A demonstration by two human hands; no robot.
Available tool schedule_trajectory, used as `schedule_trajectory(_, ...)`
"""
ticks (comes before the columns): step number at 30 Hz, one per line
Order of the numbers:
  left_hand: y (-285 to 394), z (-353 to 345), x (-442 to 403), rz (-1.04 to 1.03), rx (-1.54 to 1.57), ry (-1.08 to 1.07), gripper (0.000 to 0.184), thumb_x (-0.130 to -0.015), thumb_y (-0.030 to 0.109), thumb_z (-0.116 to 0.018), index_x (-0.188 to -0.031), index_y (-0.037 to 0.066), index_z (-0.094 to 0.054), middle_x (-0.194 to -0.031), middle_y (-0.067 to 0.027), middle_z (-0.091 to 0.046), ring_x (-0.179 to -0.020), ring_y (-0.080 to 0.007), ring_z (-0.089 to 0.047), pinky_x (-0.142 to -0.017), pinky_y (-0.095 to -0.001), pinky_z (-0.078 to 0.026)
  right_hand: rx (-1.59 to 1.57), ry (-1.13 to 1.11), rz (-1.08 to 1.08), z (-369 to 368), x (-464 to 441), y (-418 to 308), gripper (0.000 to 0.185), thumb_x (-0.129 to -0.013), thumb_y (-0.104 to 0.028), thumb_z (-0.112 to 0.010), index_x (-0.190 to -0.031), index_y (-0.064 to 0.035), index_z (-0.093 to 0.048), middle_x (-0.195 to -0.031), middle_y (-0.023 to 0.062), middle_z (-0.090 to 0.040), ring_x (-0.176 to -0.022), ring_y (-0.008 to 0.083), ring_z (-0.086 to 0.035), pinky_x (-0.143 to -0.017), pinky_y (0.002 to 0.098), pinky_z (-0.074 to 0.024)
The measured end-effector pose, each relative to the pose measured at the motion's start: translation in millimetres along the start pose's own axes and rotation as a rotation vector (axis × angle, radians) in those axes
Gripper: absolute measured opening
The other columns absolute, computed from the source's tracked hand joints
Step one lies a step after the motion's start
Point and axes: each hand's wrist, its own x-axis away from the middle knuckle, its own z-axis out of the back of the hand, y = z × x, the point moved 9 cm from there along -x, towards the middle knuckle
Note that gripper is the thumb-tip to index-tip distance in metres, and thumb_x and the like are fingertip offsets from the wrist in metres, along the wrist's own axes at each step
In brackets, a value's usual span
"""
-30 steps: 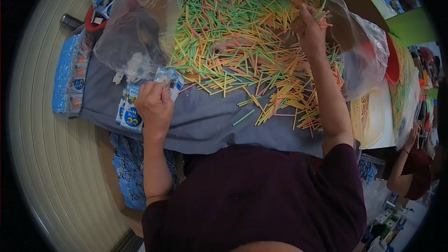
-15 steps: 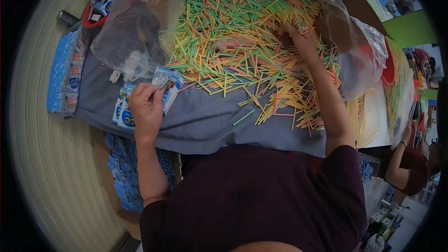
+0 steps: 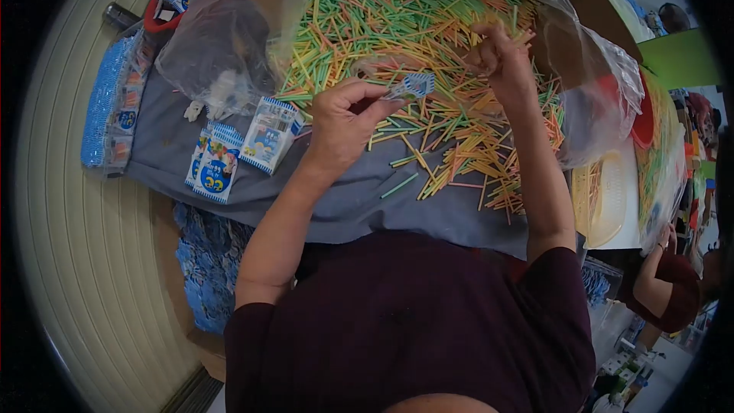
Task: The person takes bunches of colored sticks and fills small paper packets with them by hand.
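My left hand [image 3: 340, 122] pinches a small blue-and-white packet [image 3: 417, 86] between thumb and finger, over the near side of the coloured stick pile. The packet's end points toward my right hand [image 3: 501, 65]. That hand has its fingers curled around a few thin coloured sticks [image 3: 523, 37], whose ends show past the fingertips. Beneath and beyond both hands spreads a large heap of thin green, yellow and pink sticks [image 3: 382, 11]. On the grey cloth left of my left hand lie a printed packet [image 3: 267, 136] and an overlapping group of similar packets [image 3: 217, 168].
Clear plastic sheeting [image 3: 222, 38] borders the heap. A bundle of blue packaging [image 3: 107, 107] lies at the left edge, near a red container [image 3: 160, 23] with packets. At right are a yellow plastic basket [image 3: 604, 203] and a co-worker's arm [image 3: 654, 268].
My left hand has moved right from the packets on the cloth, carrying one packet. My right hand has lifted slightly from the heap with sticks in its fingers.
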Motion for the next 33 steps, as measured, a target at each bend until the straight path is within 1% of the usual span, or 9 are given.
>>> schedule_trajectory(1, -4, -6, -3, 0.003, 0.004, -0.025, 0.015, -0.079, 0.000, -0.080, -0.092, -0.002, -0.074, -0.076, -0.0012, -0.064, -0.069, -0.0061, -0.057, -0.062, -0.0223, -0.046, 0.007, -0.084, 0.105, -10, 4, -11, 0.045, -0.106, -0.038, -0.043, -0.112, 0.0019, -0.062, -0.067, 0.0009, -0.055, -0.077, 0.0167, -0.063, -0.070, 0.0343, -0.0508)
schedule_trajectory(4, -19, -22, -10, 0.056, 0.058, -0.035, 0.015, -0.079, 0.000, -0.079, -0.093, -0.002, -0.075, -0.077, -0.0013, -0.065, -0.070, -0.0064, -0.059, -0.062, -0.0227, -0.047, 0.076, -0.094, 0.124, -32, 16, -32, 0.062, -0.107, -0.049, -0.031, -0.111, 0.0055, -0.062, -0.085, 0.0122, -0.068, -0.105, 0.0254, -0.065, -0.095, 0.0420, -0.0498)
schedule_trajectory(7, -16, -42, -20, 0.001, 0.051, -0.132, 0.014, -0.084, -0.004, -0.074, -0.097, -0.003, -0.072, -0.089, -0.0004, -0.068, -0.080, -0.0060, -0.064, -0.068, -0.0193, -0.053, 0.096, -0.223, 0.216, -72, 23, -51, 0.058, -0.108, -0.046, -0.033, -0.109, 0.0027, -0.065, -0.102, 0.0128, -0.070, -0.093, 0.0164, -0.060, -0.081, 0.0338, -0.0472)
schedule_trajectory(15, -13, -68, -44, 0.059, 0.246, -0.122, 0.016, -0.082, 0.004, -0.078, -0.095, -0.003, -0.074, -0.079, -0.0015, -0.068, -0.074, -0.0072, -0.061, -0.066, -0.0246, -0.050, 0.657, -0.110, 0.171, -73, 16, -42, 0.064, -0.103, -0.056, -0.034, -0.104, -0.0055, -0.073, -0.103, 0.0045, -0.070, -0.101, 0.0172, -0.062, -0.094, 0.0345, -0.0453)
schedule_trajectory(22, -25, -85, -56, 0.136, 0.447, -0.130, 0.021, -0.084, 0.007, -0.078, -0.102, -0.002, -0.074, -0.091, -0.0028, -0.072, -0.083, -0.0072, -0.064, -0.074, -0.0232, -0.052, 0.519, -0.185, 0.048, -64, 11, -45, 0.065, -0.100, -0.060, -0.037, -0.112, -0.0061, -0.072, -0.109, 0.0064, -0.069, -0.109, 0.0190, -0.059, -0.096, 0.0368, -0.0455)
schedule_trajectory(25, -18, -89, -62, 0.076, 0.462, -0.149, 0.022, -0.085, 0.007, -0.077, -0.105, -0.001, -0.074, -0.096, -0.0042, -0.072, -0.087, -0.0076, -0.064, -0.078, -0.0226, -0.052, 0.497, -0.169, -0.051, -61, 9, -47, 0.067, -0.098, -0.063, -0.040, -0.123, -0.0068, -0.067, -0.114, 0.0090, -0.066, -0.112, 0.0184, -0.058, -0.095, 0.0379, -0.0457)
schedule_trajectory(28, -14, -93, -69, 0.036, 0.356, -0.168, 0.023, -0.086, 0.008, -0.076, -0.106, -0.001, -0.073, -0.098, -0.0051, -0.072, -0.090, -0.0080, -0.065, -0.080, -0.0232, -0.052, 0.543, -0.247, 0.199, -68, -1, -59, 0.073, -0.095, -0.065, -0.043, -0.139, -0.0083, -0.054, -0.121, 0.0116, -0.062, -0.110, 0.0180, -0.058, -0.090, 0.0371, -0.0477)
schedule_trajectory(30, -15, -94, -73, 0.039, 0.348, -0.166, 0.023, -0.086, 0.009, -0.076, -0.107, -0.002, -0.073, -0.097, -0.0053, -0.073, -0.090, -0.0082, -0.065, -0.081, -0.0238, -0.053, 0.632, -0.102, 0.149, -62, -2, -62, 0.098, -0.085, -0.083, -0.038, -0.153, -0.0120, -0.034, -0.129, 0.0122, -0.058, -0.113, 0.0194, -0.057, -0.089, 0.0356, -0.0495)
schedule_trajectory(33, -11, -94, -74, 0.039, 0.393, -0.161, 0.026, -0.086, 0.011, -0.076, -0.108, -0.002, -0.073, -0.097, -0.0054, -0.073, -0.088, -0.0084, -0.065, -0.080, -0.0245, -0.053, 0.481, -0.006, 0.256, -42, -13, -66, 0.090, -0.090, -0.076, -0.040, -0.155, -0.0136, -0.029, -0.131, 0.0126, -0.057, -0.111, 0.0191, -0.058, -0.088, 0.0334, -0.0494)
